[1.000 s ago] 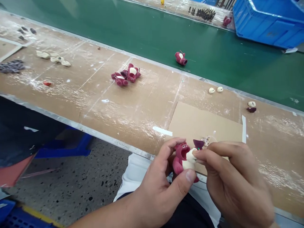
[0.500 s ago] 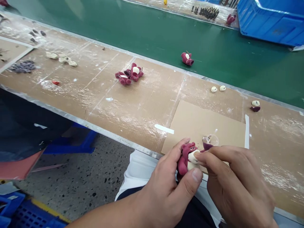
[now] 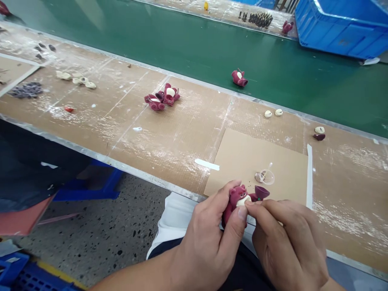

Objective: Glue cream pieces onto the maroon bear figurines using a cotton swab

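My left hand (image 3: pixel 212 232) is wrapped round a maroon bear figurine (image 3: pixel 234 195), which is upright with its face toward me. On its lower face sits a cream muzzle piece (image 3: pixel 243 201). The thumb and forefinger of my right hand (image 3: pixel 287 238) are closed at the edge of this muzzle, and my left thumb lies just below it. A dark purple cone-shaped piece (image 3: pixel 261 192) extends from the bear's side, above my right fingers. Beyond it, a small clear cup (image 3: pixel 266 176) with a thin stick rests on the cardboard sheet (image 3: pixel 242 157). The bear's lower body is mostly hidden by my hands.
More maroon bear figurines (image 3: pixel 170 95) lie on the table, and one bear (image 3: pixel 239 78) is on the green belt (image 3: pixel 182 52). Cream muzzle pieces (image 3: pixel 278 112) sit near the belt's edge. A large blue bin (image 3: pixel 342 36) stands far right. A person's dark clothing (image 3: pixel 36 157) shows at left.
My right fingers have shifted from the muzzle's front to its lower right edge. The bear is tilted slightly, and its purple cone-shaped piece now shows more fully.
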`<state>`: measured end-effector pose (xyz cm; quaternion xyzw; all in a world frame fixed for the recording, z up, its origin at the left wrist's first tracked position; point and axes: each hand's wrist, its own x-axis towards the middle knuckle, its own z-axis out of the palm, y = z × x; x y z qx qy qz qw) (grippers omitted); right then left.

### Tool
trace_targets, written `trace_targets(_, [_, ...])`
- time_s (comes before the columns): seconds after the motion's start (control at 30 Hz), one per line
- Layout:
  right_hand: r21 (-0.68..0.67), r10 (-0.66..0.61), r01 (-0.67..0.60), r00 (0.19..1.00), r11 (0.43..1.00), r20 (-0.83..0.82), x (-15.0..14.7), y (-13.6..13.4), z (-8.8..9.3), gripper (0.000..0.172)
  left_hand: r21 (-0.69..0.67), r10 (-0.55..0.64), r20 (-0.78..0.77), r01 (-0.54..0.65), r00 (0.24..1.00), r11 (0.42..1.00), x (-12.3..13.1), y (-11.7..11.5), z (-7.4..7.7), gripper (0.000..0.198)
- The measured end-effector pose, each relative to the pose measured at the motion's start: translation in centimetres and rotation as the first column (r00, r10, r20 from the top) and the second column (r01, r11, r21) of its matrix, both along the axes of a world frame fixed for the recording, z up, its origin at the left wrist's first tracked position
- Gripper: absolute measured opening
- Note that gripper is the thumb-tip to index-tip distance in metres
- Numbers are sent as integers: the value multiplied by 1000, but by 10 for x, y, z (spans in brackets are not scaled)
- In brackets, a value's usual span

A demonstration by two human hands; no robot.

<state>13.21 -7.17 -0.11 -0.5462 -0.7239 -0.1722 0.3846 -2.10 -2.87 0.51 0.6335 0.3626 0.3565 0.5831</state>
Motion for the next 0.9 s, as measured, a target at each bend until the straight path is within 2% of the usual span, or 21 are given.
trace_targets(0.17, [-27, 77, -76, 995, 997, 68, 12, -7, 0, 12, -15, 5, -56, -6, 998, 1000, 2, 0, 3, 16])
trace_targets(0.37, [-97, 52, -36, 984, 995, 172, 23, -5, 4, 11, -306, -53, 88, 78, 995, 949, 10, -4, 4, 25])
trace_targets(0.5, [-106, 43, -22, 978, 994, 203, 28, 1, 9, 9, -221, -67, -22, 61, 998, 973, 11, -1, 8, 19])
trace_targets(0.57, [-108, 45, -23, 977, 994, 208, 31, 1, 12, 8, -199, -71, -53, 59, 996, 978, 11, 0, 9, 23])
trace_targets(0.9, [-142, 68, -39, 976, 989, 207, 31, 3, 12, 10, -195, -48, -75, 33, 996, 980, 10, 1, 7, 14])
